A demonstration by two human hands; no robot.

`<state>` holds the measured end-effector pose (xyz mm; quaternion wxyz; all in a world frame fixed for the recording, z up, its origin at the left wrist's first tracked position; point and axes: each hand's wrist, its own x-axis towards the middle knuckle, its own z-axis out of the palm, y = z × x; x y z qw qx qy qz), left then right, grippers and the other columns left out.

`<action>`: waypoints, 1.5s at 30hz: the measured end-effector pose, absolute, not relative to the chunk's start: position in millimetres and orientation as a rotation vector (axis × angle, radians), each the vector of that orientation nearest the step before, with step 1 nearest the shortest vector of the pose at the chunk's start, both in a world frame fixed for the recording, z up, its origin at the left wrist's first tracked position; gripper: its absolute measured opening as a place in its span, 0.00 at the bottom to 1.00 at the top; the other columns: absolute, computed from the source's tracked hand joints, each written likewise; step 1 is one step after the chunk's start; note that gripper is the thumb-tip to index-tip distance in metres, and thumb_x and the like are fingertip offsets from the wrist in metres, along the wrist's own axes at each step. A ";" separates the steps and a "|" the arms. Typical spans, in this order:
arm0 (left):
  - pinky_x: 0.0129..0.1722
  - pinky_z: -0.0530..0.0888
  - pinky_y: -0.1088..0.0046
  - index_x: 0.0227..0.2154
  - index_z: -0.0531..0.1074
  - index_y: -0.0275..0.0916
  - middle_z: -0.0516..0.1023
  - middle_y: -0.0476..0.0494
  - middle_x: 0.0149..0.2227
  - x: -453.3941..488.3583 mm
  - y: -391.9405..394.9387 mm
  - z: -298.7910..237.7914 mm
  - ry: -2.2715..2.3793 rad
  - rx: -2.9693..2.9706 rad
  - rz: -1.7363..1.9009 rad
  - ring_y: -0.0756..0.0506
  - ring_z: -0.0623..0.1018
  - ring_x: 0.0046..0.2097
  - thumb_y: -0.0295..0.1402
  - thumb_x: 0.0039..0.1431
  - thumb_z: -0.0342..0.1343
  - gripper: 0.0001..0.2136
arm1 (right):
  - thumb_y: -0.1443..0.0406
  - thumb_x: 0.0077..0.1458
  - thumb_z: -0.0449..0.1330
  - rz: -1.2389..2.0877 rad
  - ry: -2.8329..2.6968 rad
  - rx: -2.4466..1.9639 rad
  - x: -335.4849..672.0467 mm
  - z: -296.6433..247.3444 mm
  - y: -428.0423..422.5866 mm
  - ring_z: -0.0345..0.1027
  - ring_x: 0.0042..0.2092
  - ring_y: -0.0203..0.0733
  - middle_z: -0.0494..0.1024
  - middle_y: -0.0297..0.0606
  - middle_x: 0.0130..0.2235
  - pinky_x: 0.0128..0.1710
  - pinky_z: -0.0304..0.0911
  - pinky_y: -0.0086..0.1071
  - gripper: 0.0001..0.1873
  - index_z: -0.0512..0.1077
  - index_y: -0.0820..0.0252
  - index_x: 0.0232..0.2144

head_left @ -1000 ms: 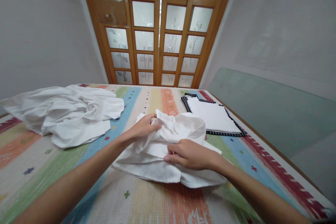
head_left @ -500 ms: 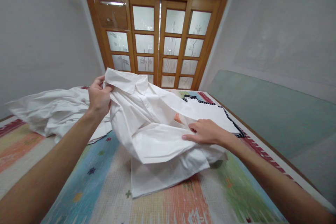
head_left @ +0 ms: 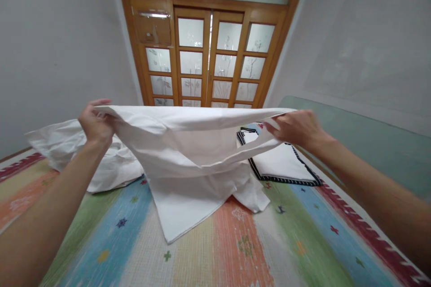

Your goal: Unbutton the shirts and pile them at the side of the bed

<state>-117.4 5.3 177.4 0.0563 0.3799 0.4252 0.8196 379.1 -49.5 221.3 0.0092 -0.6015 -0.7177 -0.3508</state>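
Note:
A white shirt (head_left: 188,157) is stretched between my two hands above the bed, its upper edge drawn nearly straight. My left hand (head_left: 97,123) is closed around the shirt's left end. At the right end, my right hand (head_left: 292,126) grips the cloth with bent fingers. Loose folds sag in the middle, and a lower corner of the shirt hangs to the striped bed cover (head_left: 195,255). Its collar is not visible from here.
Beyond my left forearm lies a crumpled white cloth heap (head_left: 114,168). A folded white garment with black trim (head_left: 283,163) rests at the right. The pale green headboard (head_left: 363,139) borders the right side, and wooden glazed doors (head_left: 208,54) stand at the far end.
My left hand has moved left and my right hand up and to the right, now gripping the shirt. The cloth has gone from bunched to pulled wide, with its collar out of sight.

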 end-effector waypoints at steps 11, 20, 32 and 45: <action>0.40 0.72 0.60 0.45 0.71 0.35 0.77 0.45 0.33 -113.3 3.4 131.7 2.091 1.945 1.453 0.41 0.74 0.35 0.24 0.42 0.58 0.22 | 0.60 0.60 0.55 -0.863 -2.632 -1.809 400.7 181.9 0.1 0.74 0.38 0.47 0.80 0.49 0.42 0.35 0.59 0.34 0.23 0.69 0.60 0.56; 0.54 0.67 0.57 0.47 0.70 0.39 0.75 0.36 0.47 -58.1 5.7 86.3 1.585 2.808 0.690 0.38 0.72 0.51 0.26 0.51 0.48 0.19 | 0.62 0.65 0.47 -0.404 -3.052 -1.205 289.7 77.0 -36.8 0.74 0.33 0.47 0.80 0.47 0.32 0.33 0.59 0.34 0.18 0.76 0.62 0.36; 0.53 0.65 0.49 0.53 0.70 0.36 0.70 0.30 0.57 -38.8 -0.7 77.1 1.897 2.375 0.170 0.31 0.70 0.56 0.44 0.56 0.47 0.25 | 0.51 0.65 0.50 0.214 -3.036 -0.699 229.3 55.7 -42.6 0.72 0.36 0.41 0.78 0.42 0.43 0.32 0.58 0.30 0.24 0.66 0.53 0.58; 0.36 0.68 0.70 0.31 0.75 0.35 0.81 0.37 0.35 -23.9 -2.9 74.6 1.982 2.274 0.531 0.40 0.77 0.37 0.36 0.49 0.51 0.12 | 0.68 0.58 0.57 0.076 -2.459 -0.566 207.4 59.3 -38.9 0.64 0.29 0.37 0.75 0.36 0.26 0.29 0.55 0.29 0.08 0.77 0.62 0.32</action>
